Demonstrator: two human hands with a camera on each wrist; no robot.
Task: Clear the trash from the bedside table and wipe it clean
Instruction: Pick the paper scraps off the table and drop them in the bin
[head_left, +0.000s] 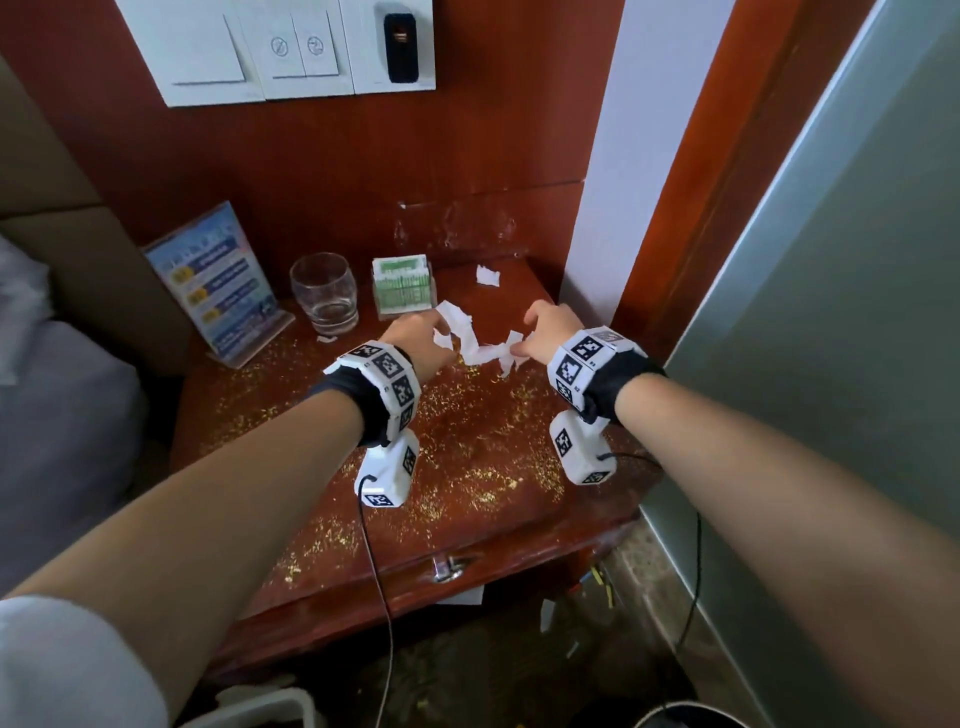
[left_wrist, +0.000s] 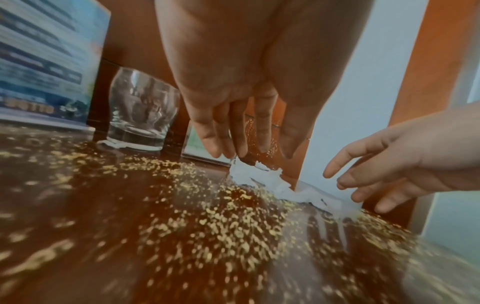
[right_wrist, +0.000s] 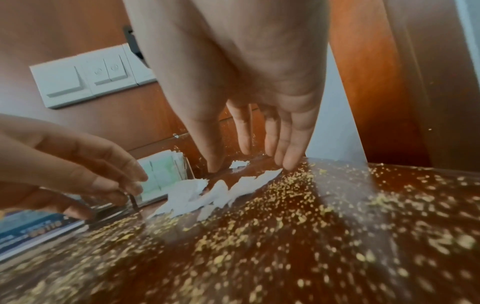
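Left hand (head_left: 421, 338) fingers extended, right hand (head_left: 545, 332) alike, flanking paper scraps (head_left: 478, 343)

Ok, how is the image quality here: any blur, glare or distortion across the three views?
Head view: mostly sharp, wide-angle bending at the edges, with the torn paper and glass clear. Left wrist view: the near tabletop and crumbs smear with blur, and the sign is unreadable. Right wrist view: pale glare streaks cross the tabletop, and the foreground crumbs are soft.
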